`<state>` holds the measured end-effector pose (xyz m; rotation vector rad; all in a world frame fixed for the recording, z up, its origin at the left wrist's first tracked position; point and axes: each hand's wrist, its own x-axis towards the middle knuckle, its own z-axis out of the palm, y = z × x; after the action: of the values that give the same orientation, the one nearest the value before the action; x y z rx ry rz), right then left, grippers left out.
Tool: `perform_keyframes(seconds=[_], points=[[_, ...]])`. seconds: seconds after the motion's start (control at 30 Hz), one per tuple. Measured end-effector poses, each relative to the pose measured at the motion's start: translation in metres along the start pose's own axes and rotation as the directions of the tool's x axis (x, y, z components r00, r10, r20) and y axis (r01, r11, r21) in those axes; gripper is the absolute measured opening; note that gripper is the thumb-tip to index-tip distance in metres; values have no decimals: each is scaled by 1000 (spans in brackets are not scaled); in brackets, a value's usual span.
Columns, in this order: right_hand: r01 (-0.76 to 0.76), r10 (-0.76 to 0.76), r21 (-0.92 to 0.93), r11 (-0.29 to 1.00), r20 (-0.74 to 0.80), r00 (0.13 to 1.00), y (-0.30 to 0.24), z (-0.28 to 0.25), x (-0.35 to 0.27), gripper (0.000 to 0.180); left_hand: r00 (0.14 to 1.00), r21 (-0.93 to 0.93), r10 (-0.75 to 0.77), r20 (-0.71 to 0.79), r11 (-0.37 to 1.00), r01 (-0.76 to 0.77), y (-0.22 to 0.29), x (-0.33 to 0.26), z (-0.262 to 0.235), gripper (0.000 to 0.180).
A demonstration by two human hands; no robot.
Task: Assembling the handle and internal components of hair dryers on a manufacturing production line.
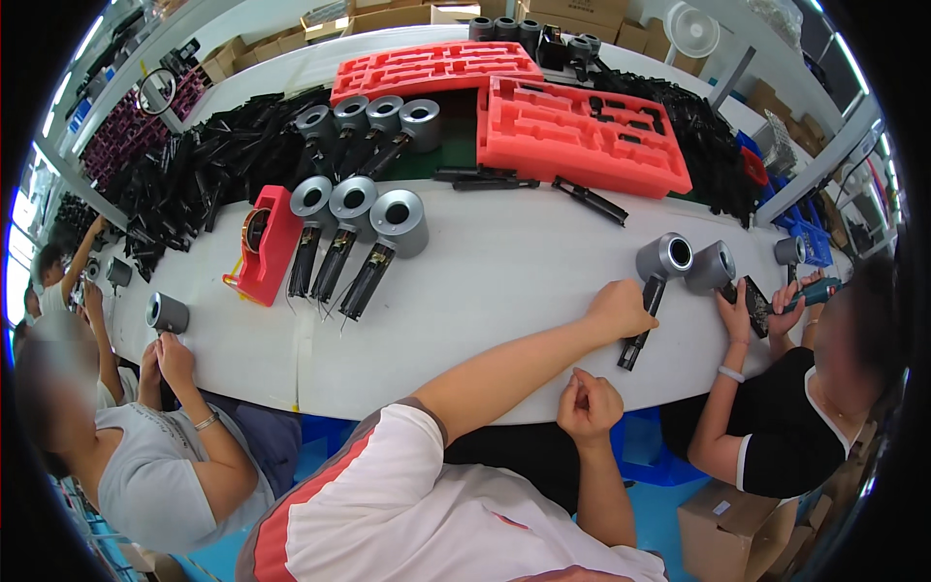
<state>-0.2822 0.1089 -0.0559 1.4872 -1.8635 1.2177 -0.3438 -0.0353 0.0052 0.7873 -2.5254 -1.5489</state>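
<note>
My left hand (621, 310) reaches across to the right and is closed on the black handle of what looks like a half-built hair dryer (665, 257), whose grey ring head points away from me. The handle's lower end sticks out below my fingers, close to the table. Nearer to me, by the table's front edge, my right hand (590, 404) is closed with its fingertips pinched together; whatever it may hold is too small to make out. Just right of my dryer stands another grey dryer head (711, 265), in front of a co-worker.
A red tape dispenser (265, 242) stands left beside several dryers (354, 201) with bare wire ends. Red foam trays (582, 136) lie at the back, with loose black handle parts (590, 201) before them and a heap of black parts (184, 175). Co-workers sit on both sides; one holds a power screwdriver (815, 294).
</note>
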Motion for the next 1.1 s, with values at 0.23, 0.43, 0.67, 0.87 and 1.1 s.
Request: perform_keyframes(seconds=[0.23, 0.43, 0.67, 0.87, 1.1], points=[[23, -23, 7, 1000, 34, 999, -1, 5, -2, 15, 1000, -3, -8, -21, 1000, 8, 1, -10, -9, 49], [-3, -2, 64, 998, 67, 998, -2, -4, -3, 14, 639, 428, 572, -515, 817, -386, -8, -90, -59, 44], [-23, -13, 237, 971, 151, 988, -47, -2, 91, 11, 645, 669, 269, -715, 532, 519, -106, -194, -187, 69], [-79, 82, 185, 980, -12, 997, 2, 64, 275, 11, 642, 694, 305, -703, 490, 528, -152, -192, -187, 40], [-223, 257, -139, 965, 326, 910, 160, 233, 405, 34, 608, 676, 357, -709, 588, 443, -135, -183, -169, 39]])
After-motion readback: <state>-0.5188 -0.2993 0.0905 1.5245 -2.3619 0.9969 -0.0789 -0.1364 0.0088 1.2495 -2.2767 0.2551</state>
